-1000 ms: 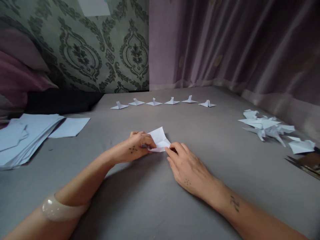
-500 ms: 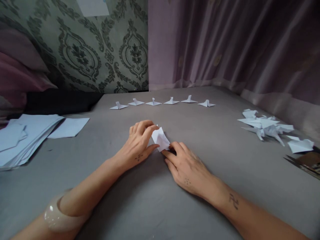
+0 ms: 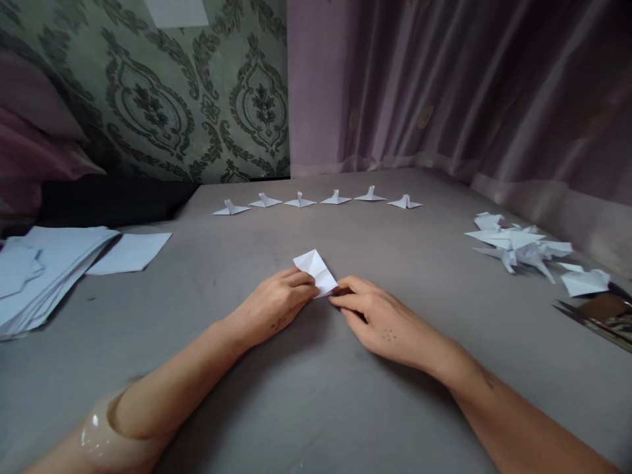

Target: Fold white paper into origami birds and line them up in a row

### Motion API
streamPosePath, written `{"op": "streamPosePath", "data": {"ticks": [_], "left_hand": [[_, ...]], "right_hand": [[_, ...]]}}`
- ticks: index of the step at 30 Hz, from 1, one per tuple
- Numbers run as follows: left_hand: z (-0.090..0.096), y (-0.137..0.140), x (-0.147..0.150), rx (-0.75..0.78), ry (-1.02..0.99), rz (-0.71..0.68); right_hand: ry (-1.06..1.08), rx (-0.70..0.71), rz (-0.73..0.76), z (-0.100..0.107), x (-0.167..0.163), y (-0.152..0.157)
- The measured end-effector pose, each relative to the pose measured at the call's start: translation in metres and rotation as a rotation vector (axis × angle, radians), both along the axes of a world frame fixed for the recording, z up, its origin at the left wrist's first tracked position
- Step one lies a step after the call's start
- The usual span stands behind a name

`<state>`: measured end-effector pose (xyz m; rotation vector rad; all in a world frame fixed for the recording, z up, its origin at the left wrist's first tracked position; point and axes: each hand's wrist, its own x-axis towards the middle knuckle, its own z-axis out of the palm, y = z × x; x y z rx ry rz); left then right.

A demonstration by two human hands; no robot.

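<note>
A small white folded paper with crease lines lies between my hands at the middle of the table. My left hand is closed on its lower left edge, fingers curled over the top. The fingertips of my right hand pinch its right corner, thumb side low against the table. Part of the paper's near edge is hidden under my left fingers.
Several white folded paper pieces stand in a row on the grey table. A heap of folded paper and scissors lie at right. A stack of white sheets is at left, beside a smaller sheet.
My left hand has come down from the paper's upper left edge to its lower left, fingers curling in. The paper now lies flatter and more opened out. My right hand keeps its corner.
</note>
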<state>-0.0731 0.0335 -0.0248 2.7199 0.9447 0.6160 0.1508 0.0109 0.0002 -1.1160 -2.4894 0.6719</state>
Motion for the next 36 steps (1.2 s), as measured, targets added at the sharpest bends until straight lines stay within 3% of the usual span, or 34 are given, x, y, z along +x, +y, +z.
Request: {"op": "streamPosePath", "data": {"ticks": [8, 22, 27, 30, 36], "left_hand": [[0.0, 0.0, -0.001, -0.006, 0.043, -0.046], [0.002, 0.0, 0.003, -0.052, 0.06, -0.11], [0.001, 0.0, 0.005, -0.039, 0.068, -0.113], [0.0, 0.0, 0.006, -0.025, 0.09, -0.093], [0.002, 0.0, 0.005, -0.049, 0.105, -0.068]], "right_hand": [[0.055, -0.117, -0.076, 0.005, 0.01, 0.01], [0.105, -0.226, -0.348, -0.014, 0.012, 0.021], [0.04, -0.056, -0.264, -0.005, 0.006, 0.011], [-0.118, 0.063, -0.164, 0.002, -0.001, -0.001], [-0.37, 0.222, -0.106, -0.002, -0.007, -0.016]]}}
